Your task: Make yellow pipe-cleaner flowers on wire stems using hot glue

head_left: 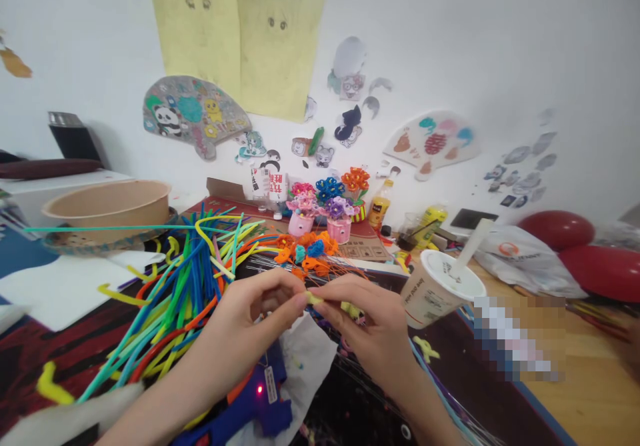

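Observation:
My left hand (273, 307) and my right hand (369, 316) meet in the middle, each with thumb and index finger pinched. Between their fingertips is a short piece of yellow pipe cleaner (313, 298), mostly covered by the fingers. More yellow fuzzy stem (353, 310) shows under my right hand; whether it joins the pinched piece I cannot tell. Beneath my hands lies a blue glue gun (270, 403) with a red light lit, on white paper (313, 353). Just beyond the fingertips are orange and blue pipe-cleaner flowers (315, 249).
A large heap of coloured pipe cleaners (187, 286) spreads to the left. A lidded cup with a straw (440, 286) stands at right, near a small twisted yellow piece (426, 349). Potted pipe-cleaner flowers (330, 209) and a juice bottle (381, 205) stand along the wall. A beige basin (107, 203) is far left.

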The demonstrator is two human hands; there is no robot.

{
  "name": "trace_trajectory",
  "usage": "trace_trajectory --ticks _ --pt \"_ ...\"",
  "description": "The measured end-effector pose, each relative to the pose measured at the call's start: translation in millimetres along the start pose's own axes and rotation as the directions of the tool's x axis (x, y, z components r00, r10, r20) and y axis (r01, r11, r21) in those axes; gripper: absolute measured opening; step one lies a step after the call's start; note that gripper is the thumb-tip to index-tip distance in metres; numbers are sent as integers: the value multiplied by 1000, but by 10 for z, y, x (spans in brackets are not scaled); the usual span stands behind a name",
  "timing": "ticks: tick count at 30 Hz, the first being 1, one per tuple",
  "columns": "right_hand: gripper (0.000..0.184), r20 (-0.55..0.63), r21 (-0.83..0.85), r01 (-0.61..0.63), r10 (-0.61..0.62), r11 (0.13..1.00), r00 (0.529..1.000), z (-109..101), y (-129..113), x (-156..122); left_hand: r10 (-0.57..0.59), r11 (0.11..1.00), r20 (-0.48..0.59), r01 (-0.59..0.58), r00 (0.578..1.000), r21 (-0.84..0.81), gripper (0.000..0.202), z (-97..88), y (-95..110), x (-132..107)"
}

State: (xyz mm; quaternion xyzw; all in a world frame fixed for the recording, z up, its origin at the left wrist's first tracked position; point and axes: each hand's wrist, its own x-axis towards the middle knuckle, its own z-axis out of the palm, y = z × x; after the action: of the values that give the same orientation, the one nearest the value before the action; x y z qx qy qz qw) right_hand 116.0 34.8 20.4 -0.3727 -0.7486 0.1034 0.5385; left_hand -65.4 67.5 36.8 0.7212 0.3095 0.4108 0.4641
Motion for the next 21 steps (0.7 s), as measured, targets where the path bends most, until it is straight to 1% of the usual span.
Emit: trace_trajectory --ticks 5,9,12,16,21 --pt "6 -7 75 -83 83 994 996 -4 -6 -14 34 999 -5 -34 999 43 17 -8 -9 -14" --pt "5 4 98 -121 121 988 993 -8 -18 -19 90 989 -10 -88 996 117 16 -12 -12 -12" --pt "5 19 123 -169 168 978 986 -10 -24 -17 103 985 -12 -100 995 141 18 -6 2 -14" --pt "7 67 196 -274 266 942 962 -2 -32 -13 60 992 -15 -58 998 116 21 -2 6 -27" --pt "5 40 225 -295 294 929 955 21 -50 -5 -13 996 -13 14 1000 93 23 -8 10 -27"
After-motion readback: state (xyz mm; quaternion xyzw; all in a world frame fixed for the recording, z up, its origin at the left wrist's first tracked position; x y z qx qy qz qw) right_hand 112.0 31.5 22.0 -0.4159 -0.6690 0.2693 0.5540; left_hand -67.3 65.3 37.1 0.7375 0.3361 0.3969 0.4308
